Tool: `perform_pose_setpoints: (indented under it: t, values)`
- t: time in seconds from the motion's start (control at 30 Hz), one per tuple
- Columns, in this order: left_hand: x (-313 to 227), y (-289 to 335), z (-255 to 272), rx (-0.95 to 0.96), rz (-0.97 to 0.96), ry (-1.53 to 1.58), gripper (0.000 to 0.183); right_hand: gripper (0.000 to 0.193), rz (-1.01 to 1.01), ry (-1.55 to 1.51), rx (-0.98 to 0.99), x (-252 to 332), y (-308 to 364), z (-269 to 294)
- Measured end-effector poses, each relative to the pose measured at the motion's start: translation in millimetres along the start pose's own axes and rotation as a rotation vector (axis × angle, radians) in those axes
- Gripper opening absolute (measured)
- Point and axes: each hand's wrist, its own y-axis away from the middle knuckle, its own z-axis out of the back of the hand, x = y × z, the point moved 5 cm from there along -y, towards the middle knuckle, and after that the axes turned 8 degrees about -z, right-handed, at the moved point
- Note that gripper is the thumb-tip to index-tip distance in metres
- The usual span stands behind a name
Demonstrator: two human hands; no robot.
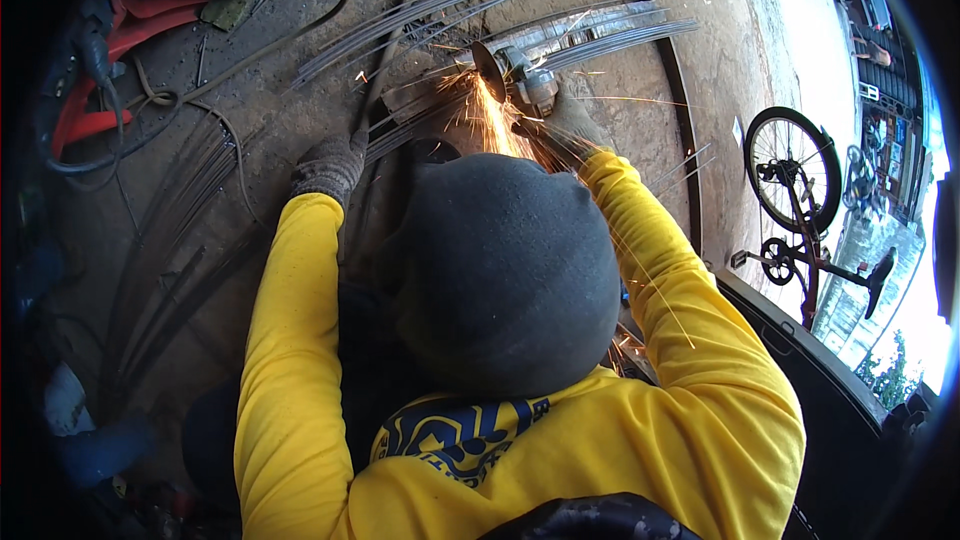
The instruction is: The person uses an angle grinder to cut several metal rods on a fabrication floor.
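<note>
My right hand (574, 124), in a grey glove, is closed round an angle grinder (538, 90). The grinder's thin disc (488, 72) sends a bright spray of orange sparks (497, 130) down toward me. My left hand (333, 166), in a dark grey knitted glove, is closed on thin metal rods (392, 137) that run toward the disc. A dark rounded head covering (505, 275) fills the middle of the view and hides part of the work below. Where the disc meets metal is partly lost in glare.
Bundles of thin rods (440, 8) lie beyond the grinder, across a metal piece (585, 22). A long metal bar (683, 130) edges the work area at right. Cables and a red-handled tool (85, 125) lie at left. A bicycle (795, 175) stands outside at right.
</note>
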Motion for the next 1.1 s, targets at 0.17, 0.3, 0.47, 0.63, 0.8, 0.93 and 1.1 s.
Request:
perform_pose_setpoints:
  t: [0.17, 0.3, 0.47, 0.63, 0.8, 0.93, 1.1]
  values:
    - [3, 1, 0, -0.001, 0.033, -0.003, 0.071, 0.105, -0.054, 0.084, 0.0, 17, 12, 4]
    - [-8, 13, 12, 0.055, 0.017, 0.011, 0.075, 0.105, -0.085, 0.125, -0.009, 10, 17, 6]
    - [0, 4, 3, -0.017, -0.022, -0.003, 0.071, 0.106, -0.103, 0.155, 0.016, 10, 13, 5]
    - [-2, 3, 2, -0.007, 0.0, -0.015, 0.071, 0.106, -0.07, 0.104, 0.012, 16, 18, 8]
    - [0, 3, 2, -0.008, -0.01, 0.013, 0.072, 0.105, -0.064, 0.054, 0.002, 24, 21, 8]
    - [0, 0, 1, 0.024, -0.006, 0.043, 0.072, 0.104, -0.016, 0.086, -0.03, 1, 6, 3]
    - [-6, 9, 8, 0.031, -0.013, 0.041, 0.074, 0.104, -0.057, 0.127, -0.034, 5, 11, 3]
